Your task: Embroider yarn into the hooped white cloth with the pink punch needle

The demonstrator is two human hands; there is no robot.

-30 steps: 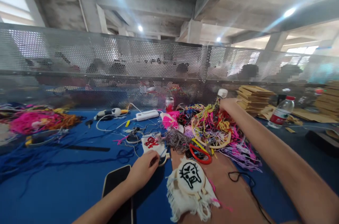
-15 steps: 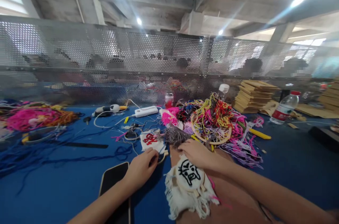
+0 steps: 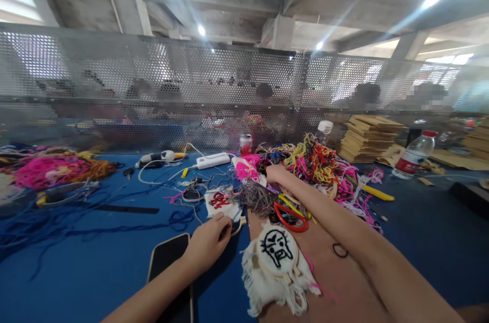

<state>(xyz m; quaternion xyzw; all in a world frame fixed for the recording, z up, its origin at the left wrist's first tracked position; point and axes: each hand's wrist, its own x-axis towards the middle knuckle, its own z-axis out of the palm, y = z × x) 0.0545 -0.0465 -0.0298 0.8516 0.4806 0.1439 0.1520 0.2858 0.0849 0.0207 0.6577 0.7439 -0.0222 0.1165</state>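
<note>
My left hand rests on the blue table with its fingers curled in. It lies beside a white cloth with red stitching, and I cannot make out what is in its fingers. My right hand reaches into the heap of mixed yarn, where its fingertips are hidden. Below that arm sit a grey yarn bundle and red-handled scissors. Nearer to me, a white fringed cloth lies in an embroidery hoop, showing a face stitched in black.
A phone lies under my left forearm. Behind are a power strip, a can and a perforated metal screen. To the right stand a water bottle and stacked brown cardboard. Pink and orange yarn spreads at left.
My right hand has moved from beside the black-stitched hoop, farther away, into the yarn heap. The red-handled scissors now show, and a wooden hoop on the heap is largely covered. My left hand stays put.
</note>
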